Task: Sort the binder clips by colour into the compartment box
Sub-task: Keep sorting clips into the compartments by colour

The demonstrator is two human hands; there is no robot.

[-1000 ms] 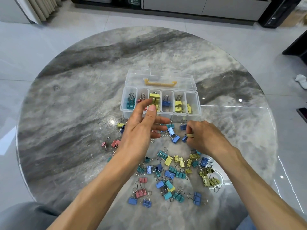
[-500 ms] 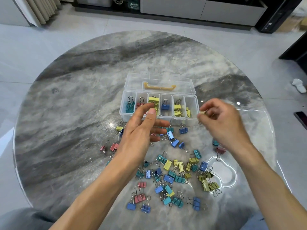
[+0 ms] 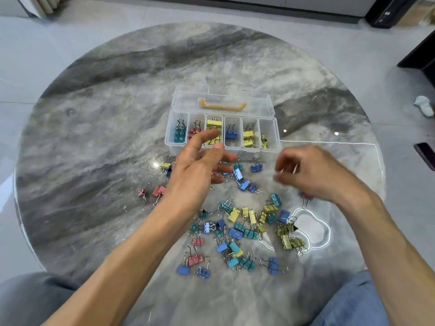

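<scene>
Clear plastic compartment box (image 3: 270, 150), six slots, lid hinged back, sits mid-bench (image 3: 106, 149) on round grey marble-patterned top. Binder clips (image 3: 242, 228), painted bodies with wire loops, lie scattered near it. Left hand (image 3: 200, 165) hovers, grip released. Right hand (image 3: 315, 172) blurred, fingers curled; grip state unclear.

The right hand (image 3: 315, 175), blurred, has been drawn back from the compartment box (image 3: 277, 137) rim and lowered just beside its near right corner.
</scene>
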